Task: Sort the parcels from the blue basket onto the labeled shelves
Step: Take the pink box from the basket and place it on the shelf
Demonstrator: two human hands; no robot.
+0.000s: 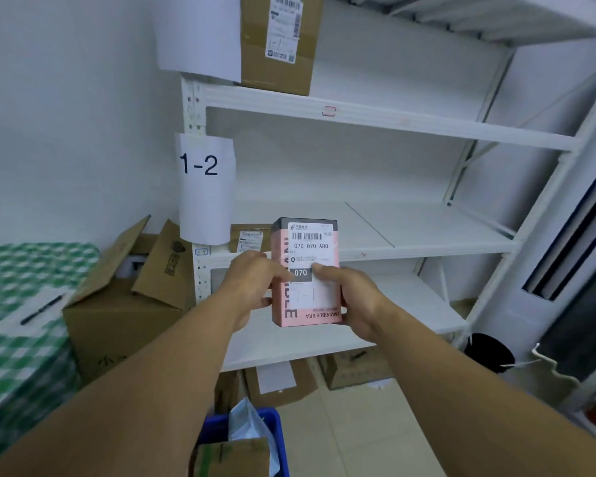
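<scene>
I hold a pink parcel box (319,235) upright in front of the white shelves (375,122), its shipping label facing me. My left hand (252,284) grips its left side with the thumb on the label. My right hand (355,297) grips its right side and lower corner. A paper sign reading 1-2 (203,173) hangs on the shelf's left post. The blue basket (279,438) sits at the bottom centre with a brown box (234,459) and a pale plastic bag (245,425) in it.
A tall cardboard box (279,43) stands on the upper shelf. A small labelled brown parcel (248,237) lies on the 1-2 shelf behind my hands. An open cardboard box (128,297) sits left of the shelves beside a green checkered cloth (18,339). More cardboard (351,370) lies under the lowest shelf.
</scene>
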